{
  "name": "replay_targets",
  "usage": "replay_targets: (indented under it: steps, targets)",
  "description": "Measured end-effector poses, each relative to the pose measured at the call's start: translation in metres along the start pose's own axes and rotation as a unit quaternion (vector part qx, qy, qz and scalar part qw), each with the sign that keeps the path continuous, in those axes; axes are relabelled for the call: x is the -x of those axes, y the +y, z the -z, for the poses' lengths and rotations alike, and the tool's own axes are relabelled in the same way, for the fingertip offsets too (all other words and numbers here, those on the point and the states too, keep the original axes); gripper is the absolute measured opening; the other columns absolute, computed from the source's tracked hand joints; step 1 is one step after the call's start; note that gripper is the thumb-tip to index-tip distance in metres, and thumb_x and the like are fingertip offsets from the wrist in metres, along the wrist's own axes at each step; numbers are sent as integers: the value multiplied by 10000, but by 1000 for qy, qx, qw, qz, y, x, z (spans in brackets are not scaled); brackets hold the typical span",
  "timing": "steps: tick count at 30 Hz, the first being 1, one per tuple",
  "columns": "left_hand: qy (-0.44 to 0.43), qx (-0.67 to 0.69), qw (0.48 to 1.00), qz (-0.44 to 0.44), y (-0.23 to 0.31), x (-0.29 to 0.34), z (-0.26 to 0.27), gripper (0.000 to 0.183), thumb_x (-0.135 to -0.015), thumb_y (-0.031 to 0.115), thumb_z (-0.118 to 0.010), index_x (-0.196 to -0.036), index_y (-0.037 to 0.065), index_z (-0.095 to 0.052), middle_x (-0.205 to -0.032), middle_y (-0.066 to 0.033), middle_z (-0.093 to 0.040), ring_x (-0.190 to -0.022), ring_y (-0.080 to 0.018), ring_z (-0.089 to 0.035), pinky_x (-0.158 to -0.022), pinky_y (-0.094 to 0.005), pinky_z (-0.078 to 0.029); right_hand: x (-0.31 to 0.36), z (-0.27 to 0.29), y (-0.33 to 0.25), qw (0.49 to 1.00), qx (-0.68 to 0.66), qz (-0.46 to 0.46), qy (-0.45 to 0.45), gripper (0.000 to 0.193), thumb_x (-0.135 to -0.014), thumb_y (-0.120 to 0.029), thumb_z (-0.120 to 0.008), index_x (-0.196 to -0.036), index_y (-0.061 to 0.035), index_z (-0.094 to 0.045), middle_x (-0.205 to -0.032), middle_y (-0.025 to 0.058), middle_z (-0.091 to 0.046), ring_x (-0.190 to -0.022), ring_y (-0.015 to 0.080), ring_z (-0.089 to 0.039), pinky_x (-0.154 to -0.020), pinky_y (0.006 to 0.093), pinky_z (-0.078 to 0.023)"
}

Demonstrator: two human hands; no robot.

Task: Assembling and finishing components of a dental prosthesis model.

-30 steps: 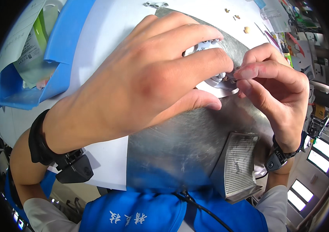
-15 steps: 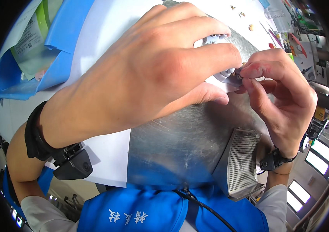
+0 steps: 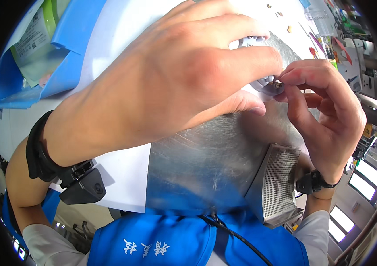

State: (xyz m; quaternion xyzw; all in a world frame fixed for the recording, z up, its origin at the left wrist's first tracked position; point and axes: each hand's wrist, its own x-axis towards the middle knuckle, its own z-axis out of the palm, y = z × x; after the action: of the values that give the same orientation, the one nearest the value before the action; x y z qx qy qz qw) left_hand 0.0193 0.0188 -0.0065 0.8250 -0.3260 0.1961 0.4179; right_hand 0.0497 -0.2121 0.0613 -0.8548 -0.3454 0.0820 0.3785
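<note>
Your left hand (image 3: 188, 71) is bent over the round grey part (image 3: 267, 88), half open, and it keeps this part between the curved fingers and the thumb. At the far left is the blue bin (image 3: 20, 95), in which lies a bag (image 3: 33, 44) with a white label. Your left wrist carries a black boxy device (image 3: 84, 188). Next comes the white surface (image 3: 128, 177), and on it the scratched metal plate (image 3: 197, 159). Over the far right region of this plate is the grey part, mostly covered by your fingers; whether it touches the plate, I cannot tell. Nearer to your body is the perforated metal piece (image 3: 279, 181). At the right rim of the grey part shows a small brass-coloured fitting (image 3: 278, 85). Just beside it, your right hand (image 3: 325, 102) has thumb and index tips almost together; whether something tiny is between them, I cannot tell.
</note>
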Motion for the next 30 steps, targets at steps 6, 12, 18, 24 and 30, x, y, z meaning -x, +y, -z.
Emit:
replay_targets:
  steps: [6,12,18,24,30]
  targets:
    - [4,11,1000,5,1,-2,-3,318,-810,207,-817,-1056,36,-710,-1241,-174,-662,-1133,-369,-625,-972,-444,-488,0,2,1,998,41,54,-12,259,-841,214,-631,-1042,66,-699,-1046,127,-695,-912,175,-716,-763,290,-654]
    - [5,23,1000,9,0,1,-2,306,-807,196,-814,-1047,38,-710,-1232,-173,-662,-1129,-368,-626,-968,-445,-490,0,3,-1,993,98,65,-20,244,-852,191,-660,-1057,68,-706,-1066,135,-708,-908,177,-720,-748,279,-647]
    - [11,32,999,8,1,5,0,293,-805,186,-812,-1038,39,-711,-1224,-171,-663,-1125,-366,-627,-963,-446,-492,-6,22,-6,962,195,160,-103,250,-899,153,-659,-1123,62,-723,-1167,170,-720,-921,221,-720,-777,307,-619]
    - [32,50,998,-3,5,10,6,281,-802,175,-810,-1029,40,-712,-1216,-170,-663,-1121,-364,-628,-959,-447,-493,-19,67,14,969,222,-13,-104,229,-874,68,-702,-1097,44,-751,-1146,132,-715,-996,191,-684,-882,317,-543]
    - [31,43,999,8,-1,16,2,269,-800,164,-807,-1019,42,-712,-1208,-168,-663,-1118,-363,-630,-954,-447,-495,-20,65,57,961,253,-15,-114,194,-816,-8,-788,-1006,11,-753,-1027,53,-711,-801,134,-629,-791,285,-505]
